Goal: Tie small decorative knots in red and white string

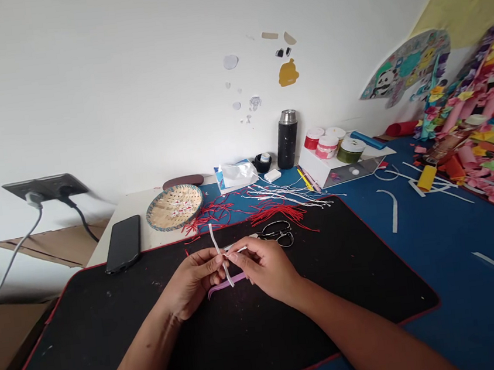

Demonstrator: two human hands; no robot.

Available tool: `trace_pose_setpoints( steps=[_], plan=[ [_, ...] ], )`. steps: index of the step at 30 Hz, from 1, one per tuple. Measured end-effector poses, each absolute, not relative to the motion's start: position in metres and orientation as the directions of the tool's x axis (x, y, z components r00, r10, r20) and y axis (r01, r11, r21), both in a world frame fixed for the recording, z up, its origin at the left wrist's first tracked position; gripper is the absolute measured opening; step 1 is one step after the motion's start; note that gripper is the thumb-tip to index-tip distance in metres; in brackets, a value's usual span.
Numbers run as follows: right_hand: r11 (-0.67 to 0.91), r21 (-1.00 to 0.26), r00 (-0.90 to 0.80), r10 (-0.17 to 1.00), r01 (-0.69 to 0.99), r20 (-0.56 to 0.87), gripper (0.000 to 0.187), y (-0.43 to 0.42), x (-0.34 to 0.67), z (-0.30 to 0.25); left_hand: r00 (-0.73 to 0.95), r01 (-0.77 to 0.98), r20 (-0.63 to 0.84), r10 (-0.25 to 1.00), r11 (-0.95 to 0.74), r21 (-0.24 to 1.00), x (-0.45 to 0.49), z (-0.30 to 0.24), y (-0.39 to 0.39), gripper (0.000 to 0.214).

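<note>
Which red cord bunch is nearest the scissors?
The bunch on the right, just behind the black-handled scissors; the other bunch lies further left, beside the woven bamboo tray.

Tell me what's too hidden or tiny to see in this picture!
Head view:
Where the left hand and right hand pinch the white strip: fingers hide it.
Blades of the scissors: hidden behind the right hand.
Label on the red jar: too small.
Paper craft pile: blurred, cut off by the right edge.

left hand (pixel 193 285), right hand (pixel 262 269) look bare
</note>
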State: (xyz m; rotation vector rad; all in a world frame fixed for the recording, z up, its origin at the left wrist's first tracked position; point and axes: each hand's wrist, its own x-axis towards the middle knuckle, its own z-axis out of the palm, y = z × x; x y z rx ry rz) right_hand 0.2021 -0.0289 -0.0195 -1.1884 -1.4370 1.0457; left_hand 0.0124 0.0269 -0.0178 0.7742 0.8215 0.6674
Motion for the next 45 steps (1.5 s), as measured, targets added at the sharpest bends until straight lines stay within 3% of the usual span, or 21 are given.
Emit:
trace_pose_setpoints(
  steps=[5, 15, 24, 29, 38, 45],
  plan=[
    [0.240, -0.932, -0.076, 0.971, 0.270, 0.228, 0.029, -0.030, 0.203, -0.016, 0.467, -0.277, -0.386, 0.796, 0.546, 0.791, 0.012, -0.016, 0.028, 0.039],
    [0.390, -0.859, -0.152, 0.921, 0.333, 0.359, 0.023, -0.030, 0.202, -0.015, 0.407, -0.322, -0.348, 0.845, 0.489, 0.810, 0.013, -0.017, 0.031, 0.038],
    [0.586, -0.673, -0.220, 0.804, 0.451, 0.553, 0.028, -0.029, 0.204, -0.023, 0.364, -0.358, -0.339, 0.867, 0.467, 0.809, 0.012, -0.018, 0.032, 0.040],
    [0.616, -0.602, -0.275, 0.778, 0.508, 0.565, 0.030, -0.030, 0.204, -0.023, 0.363, -0.363, -0.364, 0.858, 0.490, 0.792, 0.012, -0.019, 0.033, 0.040],
    [0.571, -0.625, -0.316, 0.819, 0.532, 0.479, 0.032, -0.031, 0.205, -0.025, 0.351, -0.356, -0.365, 0.862, 0.484, 0.800, 0.012, -0.021, 0.033, 0.041],
    [0.433, -0.812, -0.225, 0.901, 0.391, 0.372, 0.026, -0.034, 0.201, -0.014, 0.330, -0.320, -0.253, 0.909, 0.360, 0.877, 0.011, -0.019, 0.033, 0.036]
  ],
)
